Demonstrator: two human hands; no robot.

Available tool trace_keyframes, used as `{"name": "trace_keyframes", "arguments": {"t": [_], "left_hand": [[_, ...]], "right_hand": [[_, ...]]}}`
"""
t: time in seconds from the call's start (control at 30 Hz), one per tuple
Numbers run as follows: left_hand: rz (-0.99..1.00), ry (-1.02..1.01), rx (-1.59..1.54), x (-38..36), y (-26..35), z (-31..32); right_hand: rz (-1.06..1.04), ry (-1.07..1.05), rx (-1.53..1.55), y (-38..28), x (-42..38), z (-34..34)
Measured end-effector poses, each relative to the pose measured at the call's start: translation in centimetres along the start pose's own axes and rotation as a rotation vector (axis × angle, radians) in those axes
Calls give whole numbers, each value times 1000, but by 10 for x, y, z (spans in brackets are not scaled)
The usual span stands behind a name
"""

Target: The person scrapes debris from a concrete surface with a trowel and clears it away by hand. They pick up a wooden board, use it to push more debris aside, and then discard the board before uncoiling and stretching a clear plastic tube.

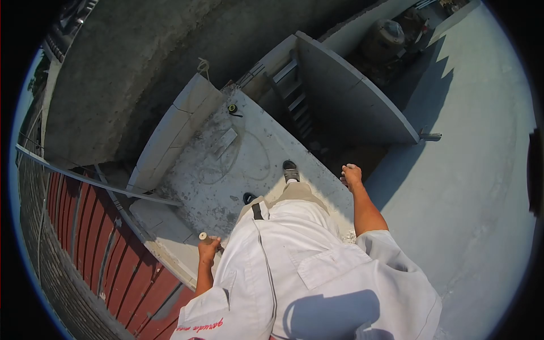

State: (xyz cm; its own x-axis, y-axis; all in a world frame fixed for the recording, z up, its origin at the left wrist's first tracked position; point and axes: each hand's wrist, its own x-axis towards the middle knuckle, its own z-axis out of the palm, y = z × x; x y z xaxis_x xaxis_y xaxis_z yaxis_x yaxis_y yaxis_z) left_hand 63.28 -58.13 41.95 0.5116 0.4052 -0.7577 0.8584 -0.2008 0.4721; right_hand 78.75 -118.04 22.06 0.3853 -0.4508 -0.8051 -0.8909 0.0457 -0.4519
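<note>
My left hand [209, 248] is closed around a short, round wooden handle [203, 236], whose pale end points up; the rest of the tool is hidden. On the other side, my right hand [352, 175] hangs over the slab's right edge with its fingers curled; whatever it may hold is too small to make out. Between and beyond the hands lies a dusty concrete slab [255, 141] where my sandalled feet stand. A yellow-and-black tape measure [232, 108] rests near its far end, and a flat grey rectangular piece [226, 141] lies closer to me.
A ladder [297, 99] stands in an opening beyond the slab's right edge. Low block walls [175, 127] border the slab. A thin metal strip [102, 182] crosses at left above a red corrugated roof [122, 266]. A drum-like container [384, 42] sits at upper right.
</note>
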Motion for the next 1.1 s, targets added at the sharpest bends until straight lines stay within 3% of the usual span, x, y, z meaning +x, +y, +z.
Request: {"name": "trace_keyframes", "arguments": {"t": [0.1, 0.17, 0.3, 0.37, 0.47, 0.57, 0.67, 0.73, 0.83, 0.97, 1.0, 1.1], "left_hand": [[117, 20, 284, 32, -33, 2], [242, 47, 532, 8, 19, 14], [262, -10, 644, -3, 72, 30], [337, -38, 689, -5, 84, 35], [385, -66, 626, -20, 105, 33], [468, -11, 521, -23, 93, 23], [479, 45, 427, -19, 66, 7], [437, 33, 387, -26, 54, -10], [738, 318, 295, -29, 16, -19], [541, 434, 136, -47, -34, -57], [418, 388, 103, -46, -59, -63], [153, 339, 90, -50, -149, -68]], "right_hand": [[-151, -143, -57, -30, -22, 31], [-299, -277, -128, -70, -69, 55], [-612, -772, -400, -126, -184, 131], [-654, -972, -509, -144, -258, 169], [-771, -1196, -789, -141, -329, 218], [-935, -1238, -1076, -130, -375, 248], [-917, -1287, -1110, -112, -379, 273], [-810, -1318, -939, -99, -389, 283], [-728, -1226, -814, -91, -400, 297], [-582, -1037, -561, -84, -357, 306], [-507, -1104, -440, -87, -347, 298], [-465, -1179, -615, -98, -343, 269]]}}
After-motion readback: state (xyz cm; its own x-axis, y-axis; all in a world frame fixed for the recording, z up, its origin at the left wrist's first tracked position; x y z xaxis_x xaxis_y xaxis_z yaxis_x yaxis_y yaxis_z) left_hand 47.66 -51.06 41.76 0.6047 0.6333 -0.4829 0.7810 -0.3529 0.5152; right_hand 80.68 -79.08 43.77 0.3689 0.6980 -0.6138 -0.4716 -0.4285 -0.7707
